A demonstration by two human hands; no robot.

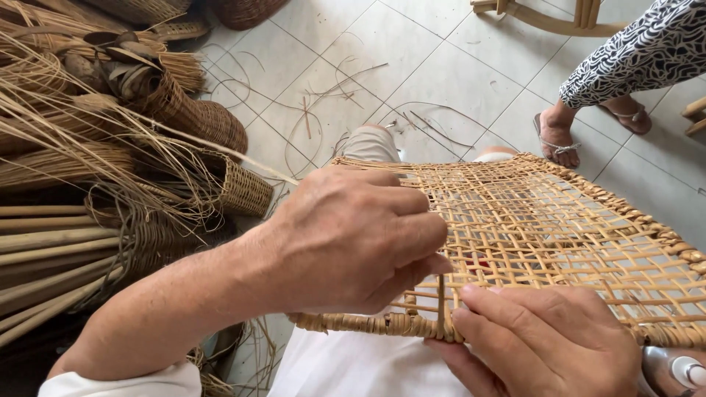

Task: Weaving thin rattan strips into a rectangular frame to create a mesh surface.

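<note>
Both hands weaving a cane strip (440, 298) into a woven panel (559, 235).
Left hand (353, 239) and right hand (537, 342) pinch the strip by the near rim; it looks light, springy, likely to snap if bent sharply.

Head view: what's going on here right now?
A person holds a woven cane panel across their lap. The left hand pinches a cane strand at the near bound edge, while the right hand presses on that edge beside it. The open lattice looks largely woven. Bundles of cane and baskets lie on the tiled floor to the left; another person's sandalled feet stand beyond.
</note>
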